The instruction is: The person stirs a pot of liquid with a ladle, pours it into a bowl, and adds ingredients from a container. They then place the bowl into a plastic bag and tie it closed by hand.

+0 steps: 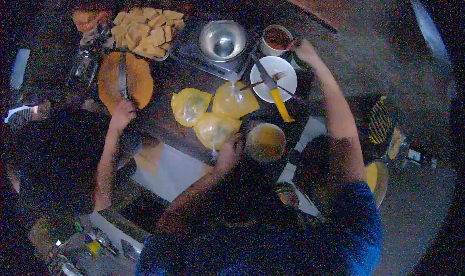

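Observation:
My left hand (231, 152) is beside the nearest of three clear plastic bags of yellow liquid (217, 130), close to its tied end; its fingers are dark and blurred. To its right stands a round tub of yellowish contents (266, 143). My right arm stretches forward, and my right hand (304, 52) has its fingers closed at the rim of a white tub of reddish-brown contents (277, 38). Just below that tub, a white plate (273, 80) carries a yellow-handled knife (278, 99) and a fork (278, 76).
A metal bowl (223, 39) stands at the back, right of a heap of tan cut pieces (147, 31). At left, another person's hand (123, 114) holds a wide blade (122, 75) over a round orange-brown slab (138, 82). White paper (167, 172) lies nearer.

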Tool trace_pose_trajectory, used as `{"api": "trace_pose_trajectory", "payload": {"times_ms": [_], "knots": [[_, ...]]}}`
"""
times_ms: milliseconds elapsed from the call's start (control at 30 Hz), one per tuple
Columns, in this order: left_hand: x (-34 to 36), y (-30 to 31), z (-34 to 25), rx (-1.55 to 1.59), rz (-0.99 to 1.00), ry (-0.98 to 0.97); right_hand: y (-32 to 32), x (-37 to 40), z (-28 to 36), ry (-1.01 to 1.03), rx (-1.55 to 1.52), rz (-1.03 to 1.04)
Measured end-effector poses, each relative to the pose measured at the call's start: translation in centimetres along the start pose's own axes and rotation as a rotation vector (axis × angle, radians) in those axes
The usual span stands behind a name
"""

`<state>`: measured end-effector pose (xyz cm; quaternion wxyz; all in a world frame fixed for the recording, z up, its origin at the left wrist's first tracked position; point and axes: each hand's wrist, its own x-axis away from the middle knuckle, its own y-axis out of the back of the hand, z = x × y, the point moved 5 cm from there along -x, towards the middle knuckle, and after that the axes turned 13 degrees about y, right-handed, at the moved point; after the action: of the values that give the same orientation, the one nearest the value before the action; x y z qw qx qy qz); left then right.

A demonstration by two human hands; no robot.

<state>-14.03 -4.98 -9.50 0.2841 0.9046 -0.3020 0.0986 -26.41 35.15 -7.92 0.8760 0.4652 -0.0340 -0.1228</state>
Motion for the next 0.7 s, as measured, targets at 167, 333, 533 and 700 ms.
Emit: {"api": "trace_pose_trajectory", "payload": {"times_ms": [167,333,533,700], "knots": [[-0.2,-1.5,-0.8,-0.169,-0.04,0.138,0.5,4.2,-1.1,-0.113,-0.16,-0.001],[-2.3,-3.0,2.1,0.061,-0.032,0.044,2.2,9.8,-1.4,-0.075,-0.35,0.05],[-3.6,-3.4,1.7,0.119,0.0,0.063,3.6,24.8,3.4,-0.16,-0.458,-0.026],[-5.2,-4.8,3.4,0.17,0.044,0.048,-0.9,33.9,7.2,0.111,0.224,0.3]]}}
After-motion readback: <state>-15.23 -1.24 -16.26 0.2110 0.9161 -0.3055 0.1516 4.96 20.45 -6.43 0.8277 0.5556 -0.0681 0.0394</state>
